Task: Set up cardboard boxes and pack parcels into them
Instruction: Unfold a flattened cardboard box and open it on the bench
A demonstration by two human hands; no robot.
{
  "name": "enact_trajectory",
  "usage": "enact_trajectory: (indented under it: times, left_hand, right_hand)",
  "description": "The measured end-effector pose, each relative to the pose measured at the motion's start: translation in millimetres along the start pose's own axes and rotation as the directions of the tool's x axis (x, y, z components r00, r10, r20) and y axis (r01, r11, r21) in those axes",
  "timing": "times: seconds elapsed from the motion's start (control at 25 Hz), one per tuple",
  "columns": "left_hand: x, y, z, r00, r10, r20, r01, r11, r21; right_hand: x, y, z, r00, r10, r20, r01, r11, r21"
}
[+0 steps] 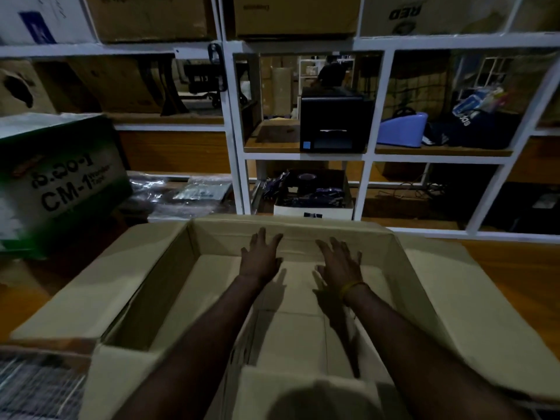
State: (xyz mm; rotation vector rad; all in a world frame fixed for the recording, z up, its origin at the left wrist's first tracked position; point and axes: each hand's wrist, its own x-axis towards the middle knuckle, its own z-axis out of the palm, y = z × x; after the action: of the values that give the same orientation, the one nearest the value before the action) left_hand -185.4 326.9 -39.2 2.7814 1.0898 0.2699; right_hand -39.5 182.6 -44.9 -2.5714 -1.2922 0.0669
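Both forearms reach into open cardboard box [142,286]; left hand [260,256] & right hand [339,262] palms down, fingers splayed, holding nothing.

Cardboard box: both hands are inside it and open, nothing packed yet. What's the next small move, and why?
Probably press the bottom flaps flat. The left hand and right hand are spread open, holding nothing, low against the far wall of the cardboard box. Its floor shows flap seams, its top flaps splay outward, and no parcel is inside.

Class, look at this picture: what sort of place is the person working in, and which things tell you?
Probably a warehouse packing area: white shelving holding cardboard cartons, a black label printer, and an open cardboard box being set up.
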Motion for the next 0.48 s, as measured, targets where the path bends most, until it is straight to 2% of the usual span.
enact_trajectory:
  times: [0.12, 0.28, 0.48]
  left_hand:
    - [-50, 10, -9, 0.998, 0.028, -0.049, -0.027, 1.0, 0.013]
    - [-102, 27, -13, 0.99, 0.082, -0.111, -0.083, 0.997, -0.007]
    - [-145, 67, -11, 0.981, 0.135, -0.14, -0.145, 0.988, -0.061]
  right_hand:
    - [-56, -14, -9, 1.0, 0.014, -0.008, -0.014, 0.999, 0.035]
    - [-118, -27, -16, 0.997, 0.011, -0.078, -0.011, 1.0, -0.004]
    - [-177, -14, -32, 0.991, 0.057, -0.121, -0.059, 0.998, -0.018]
